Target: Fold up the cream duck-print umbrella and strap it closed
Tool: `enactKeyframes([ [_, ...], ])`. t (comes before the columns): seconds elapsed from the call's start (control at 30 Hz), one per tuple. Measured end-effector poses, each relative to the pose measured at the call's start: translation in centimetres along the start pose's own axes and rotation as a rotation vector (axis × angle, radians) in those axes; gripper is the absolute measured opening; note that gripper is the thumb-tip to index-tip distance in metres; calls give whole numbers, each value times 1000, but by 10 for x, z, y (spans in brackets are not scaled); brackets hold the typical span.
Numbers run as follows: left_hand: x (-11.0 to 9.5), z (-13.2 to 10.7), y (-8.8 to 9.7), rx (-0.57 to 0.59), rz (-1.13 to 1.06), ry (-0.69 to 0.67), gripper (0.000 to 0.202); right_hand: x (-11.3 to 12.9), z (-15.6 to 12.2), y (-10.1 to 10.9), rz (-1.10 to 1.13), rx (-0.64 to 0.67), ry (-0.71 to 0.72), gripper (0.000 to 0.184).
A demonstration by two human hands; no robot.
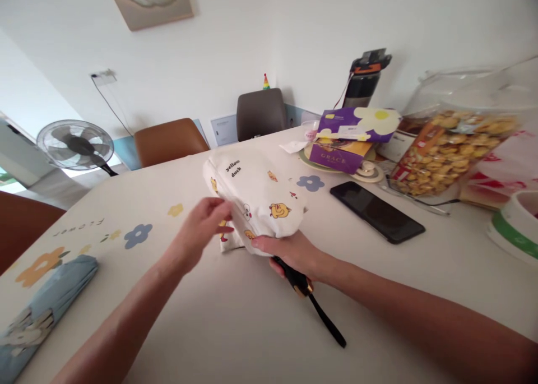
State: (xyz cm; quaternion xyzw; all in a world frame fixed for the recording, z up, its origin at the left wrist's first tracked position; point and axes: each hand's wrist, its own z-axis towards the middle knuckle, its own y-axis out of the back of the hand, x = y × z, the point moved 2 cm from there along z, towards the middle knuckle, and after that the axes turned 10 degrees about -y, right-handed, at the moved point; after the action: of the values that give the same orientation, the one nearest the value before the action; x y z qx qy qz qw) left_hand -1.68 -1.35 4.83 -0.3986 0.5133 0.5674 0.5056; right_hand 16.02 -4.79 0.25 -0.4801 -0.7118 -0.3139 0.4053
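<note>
A white folding umbrella with yellow duck prints and the words "yellow duck" lies across the table, its canopy loosely bunched. My right hand is closed around the canopy's lower end, just above the black handle, with the thumb on top of the fabric. From the handle a black wrist strap trails over the tabletop. My left hand is at the canopy's left edge, fingers bent and apart, their tips at the cloth. A folded blue umbrella lies at the lower left.
A black phone lies right of the umbrella. Behind it are purple boxes, a dark bottle and a clear tub of snacks. A white-and-green roll stands at the right edge. Chairs and a fan stand beyond the table.
</note>
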Motion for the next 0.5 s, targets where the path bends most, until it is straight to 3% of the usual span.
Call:
enactKeyframes([
  [0.07, 3, -7, -16, 146, -147, 66, 32, 4, -3, 2, -90, 13, 88, 16],
  [0.2, 9, -10, -26, 236, -472, 28, 41, 8, -11, 2, -220, 101, 121, 25],
  [0.33, 20, -5, -22, 203, -636, 17, 44, 9, -16, -2, -159, 205, 42, 24],
  [0.5, 26, -3, -20, 96, -604, 29, 45, 6, -15, -9, 18, 285, -75, 29],
])
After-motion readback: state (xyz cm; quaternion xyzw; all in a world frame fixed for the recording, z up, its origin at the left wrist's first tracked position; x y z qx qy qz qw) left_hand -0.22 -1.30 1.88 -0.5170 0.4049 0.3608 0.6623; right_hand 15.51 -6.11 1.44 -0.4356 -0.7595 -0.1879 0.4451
